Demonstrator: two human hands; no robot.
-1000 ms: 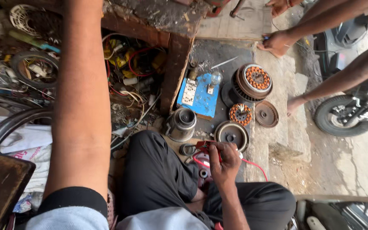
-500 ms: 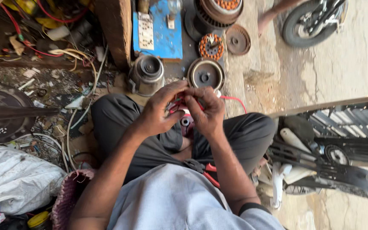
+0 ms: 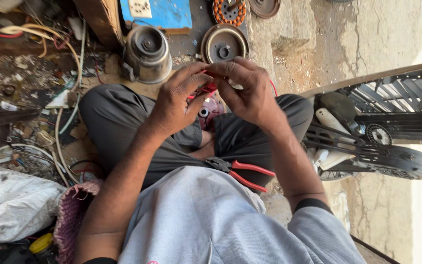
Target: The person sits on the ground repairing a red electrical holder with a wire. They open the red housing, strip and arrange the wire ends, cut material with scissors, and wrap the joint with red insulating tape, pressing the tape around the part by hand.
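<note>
Red-handled pliers [image 3: 242, 172] lie on your lap. Above them, your left hand [image 3: 178, 100] and right hand [image 3: 246, 91] pinch red wires [image 3: 203, 91] between fingertips, over your knees. Beyond sit a metal motor housing [image 3: 147, 47] and round plate [image 3: 223, 44].

Two hands [image 3: 174, 100] [image 3: 247, 90], one red-handled pliers [image 3: 242, 171], one metal motor housing [image 3: 147, 46], one round cover [image 3: 224, 44], one blue box [image 3: 159, 12].

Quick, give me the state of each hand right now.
Left hand: fingers closed, pinching the red wires.
Right hand: fingers closed on the same red wires.
</note>
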